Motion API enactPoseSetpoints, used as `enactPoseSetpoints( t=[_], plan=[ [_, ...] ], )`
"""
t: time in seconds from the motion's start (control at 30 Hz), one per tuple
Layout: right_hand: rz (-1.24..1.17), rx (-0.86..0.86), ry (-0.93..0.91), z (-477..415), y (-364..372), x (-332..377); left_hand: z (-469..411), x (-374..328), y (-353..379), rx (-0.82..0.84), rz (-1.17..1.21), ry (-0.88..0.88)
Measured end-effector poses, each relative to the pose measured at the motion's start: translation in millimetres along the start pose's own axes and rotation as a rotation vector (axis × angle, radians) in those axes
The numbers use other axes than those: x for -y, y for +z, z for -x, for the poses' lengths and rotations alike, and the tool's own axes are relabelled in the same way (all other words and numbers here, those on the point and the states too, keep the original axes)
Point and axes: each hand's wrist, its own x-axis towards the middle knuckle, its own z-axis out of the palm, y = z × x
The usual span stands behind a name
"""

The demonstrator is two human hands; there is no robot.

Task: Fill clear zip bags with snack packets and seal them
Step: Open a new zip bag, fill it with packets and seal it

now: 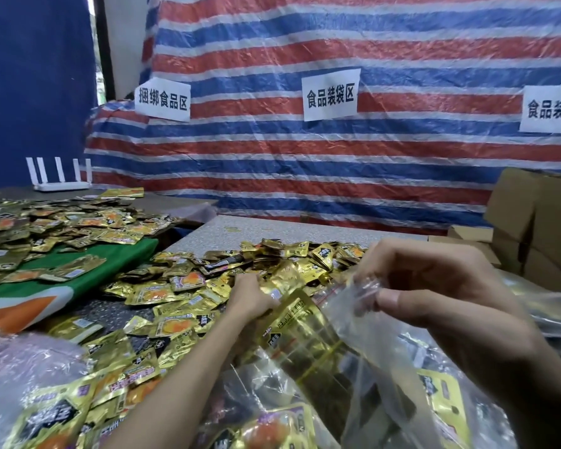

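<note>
Gold snack packets (297, 322) clutched in left grip (250, 298) at clear zip bag (366, 328) mouth; right grip (434, 286) pinches rim open. Filling step; next: push in, seal.

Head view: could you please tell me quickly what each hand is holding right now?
Left hand: closed on a stack of gold snack packets.
Right hand: closed, pinching the rim of the clear zip bag.
</note>
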Motion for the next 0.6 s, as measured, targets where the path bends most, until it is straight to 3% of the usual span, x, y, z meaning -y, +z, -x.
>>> enactPoseSetpoints(
  t=[0.1,0.17,0.2,0.3,0.4,0.43,0.5,0.6],
  plan=[
    [-0.025,-0.041,0.006,3.1,0.3,-0.7,18.2,-15.3,-37.9,0.101,0.695,-0.090],
    [-0.048,-0.063,-0.011,4.0,3.2,-1.9,39.3,-20.9,-69.7,0.424,1.239,-0.162],
    [-0.050,-0.063,-0.021,3.2,4.8,-1.3,50.8,-21.7,-84.9,0.600,1.389,-0.173],
    [-0.025,-0.095,-0.053,0.2,9.7,-2.9,84.1,-13.1,-113.9,0.918,1.313,-0.068],
    [0.045,-0.111,-0.060,-3.1,16.9,-4.1,105.7,-11.6,-128.7,1.026,1.130,0.093],
    [0.068,-0.108,-0.058,-4.0,19.1,-4.5,112.4,-18.5,-131.2,0.984,1.006,0.134],
    [0.091,-0.103,-0.042,-5.6,22.8,-5.3,122.8,-33.7,-134.1,0.735,0.748,0.153],
    [0.142,-0.067,-0.032,-4.8,23.7,-5.9,132.3,-45.5,-135.7,0.597,0.747,0.179]
  ],
)
